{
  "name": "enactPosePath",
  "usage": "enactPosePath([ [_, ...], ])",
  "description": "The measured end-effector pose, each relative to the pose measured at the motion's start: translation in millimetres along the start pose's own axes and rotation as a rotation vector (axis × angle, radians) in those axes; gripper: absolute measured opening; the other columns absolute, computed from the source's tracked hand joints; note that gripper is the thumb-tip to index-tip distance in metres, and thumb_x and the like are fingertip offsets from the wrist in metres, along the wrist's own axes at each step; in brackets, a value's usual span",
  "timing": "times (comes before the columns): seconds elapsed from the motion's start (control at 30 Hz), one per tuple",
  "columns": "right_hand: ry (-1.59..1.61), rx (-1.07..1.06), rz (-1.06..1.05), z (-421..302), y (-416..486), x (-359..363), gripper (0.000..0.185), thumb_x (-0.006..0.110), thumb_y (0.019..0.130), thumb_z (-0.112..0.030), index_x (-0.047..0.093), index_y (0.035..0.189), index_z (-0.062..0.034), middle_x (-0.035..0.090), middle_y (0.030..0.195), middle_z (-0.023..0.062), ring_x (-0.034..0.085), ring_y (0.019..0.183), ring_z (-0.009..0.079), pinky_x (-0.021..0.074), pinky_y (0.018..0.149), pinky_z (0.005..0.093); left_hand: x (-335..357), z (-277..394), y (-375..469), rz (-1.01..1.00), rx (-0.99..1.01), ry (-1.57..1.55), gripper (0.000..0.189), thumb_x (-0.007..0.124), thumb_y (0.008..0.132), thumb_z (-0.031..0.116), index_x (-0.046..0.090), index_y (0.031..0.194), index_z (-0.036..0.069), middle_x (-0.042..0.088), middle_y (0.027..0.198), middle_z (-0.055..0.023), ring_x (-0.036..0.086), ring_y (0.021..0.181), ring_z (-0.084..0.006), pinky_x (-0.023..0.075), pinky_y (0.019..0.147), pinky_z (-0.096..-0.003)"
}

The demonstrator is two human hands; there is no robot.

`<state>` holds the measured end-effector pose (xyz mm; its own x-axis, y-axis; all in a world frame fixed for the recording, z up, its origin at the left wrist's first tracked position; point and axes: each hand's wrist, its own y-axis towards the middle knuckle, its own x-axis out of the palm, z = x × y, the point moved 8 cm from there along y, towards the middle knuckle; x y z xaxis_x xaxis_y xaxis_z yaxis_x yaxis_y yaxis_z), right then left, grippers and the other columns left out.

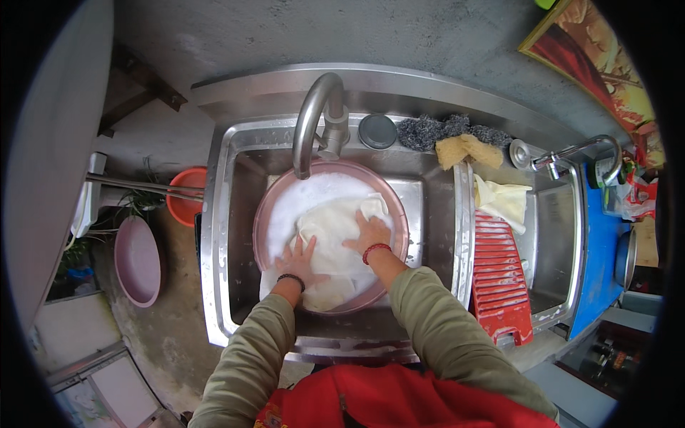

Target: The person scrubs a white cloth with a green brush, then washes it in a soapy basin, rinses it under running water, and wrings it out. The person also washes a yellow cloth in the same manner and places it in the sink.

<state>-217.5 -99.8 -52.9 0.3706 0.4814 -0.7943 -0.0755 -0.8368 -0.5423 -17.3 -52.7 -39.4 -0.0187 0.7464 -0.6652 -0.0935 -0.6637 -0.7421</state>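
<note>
A pink plastic basin point(400, 224) stands in the left bowl of a stainless steel sink point(439, 224), under the curved metal faucet point(310, 123). White suds point(283, 214) and a wet, pale cream cloth point(332, 224) fill it. My left hand point(297, 262), fingers spread, lies on the cloth's left part, near the basin's lower left. On the cloth's right part rests my right hand point(372, 232), also with fingers apart. Part of the cloth hangs over the basin's rim at the lower left. Neither hand grips a fold that I can see.
A red plastic washboard point(500, 273) leans in the right bowl beside a pale yellow cloth point(503, 200). Along the back ledge lie a round dark lid point(378, 131), grey scourers point(428, 132) and a tan scrubber point(468, 151). Orange point(187, 197) and pink basins point(137, 262) stand to the left.
</note>
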Motion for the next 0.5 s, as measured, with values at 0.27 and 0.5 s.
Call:
enactPosePath([
  [0.27, -0.332, -0.113, -0.293, 21, 63, 99, 0.028, 0.050, 0.087, -0.016, 0.065, 0.108, -0.0065, 0.064, 0.111, 0.0149, 0.062, 0.102, 0.0286, 0.0469, 0.087, 0.0403, 98, -26, 86, -0.528, -0.129, 0.210, 0.061, 0.055, 0.085, 0.037, 0.043, 0.140, 0.016, 0.040, 0.147, -0.0056, 0.043, 0.130, -0.0269, 0.0314, 0.104, -0.0527],
  [0.5, -0.163, -0.141, 0.033, 6, 61, 49, 0.024, 0.049, 0.087, -0.014, 0.071, 0.093, -0.0106, 0.067, 0.104, 0.0131, 0.064, 0.098, 0.0288, 0.0465, 0.088, 0.0438, 99, -21, 93, -0.568, -0.052, 0.343, 0.065, 0.060, 0.083, 0.036, 0.041, 0.141, 0.015, 0.040, 0.145, -0.0114, 0.037, 0.134, -0.0277, 0.0315, 0.106, -0.0458],
])
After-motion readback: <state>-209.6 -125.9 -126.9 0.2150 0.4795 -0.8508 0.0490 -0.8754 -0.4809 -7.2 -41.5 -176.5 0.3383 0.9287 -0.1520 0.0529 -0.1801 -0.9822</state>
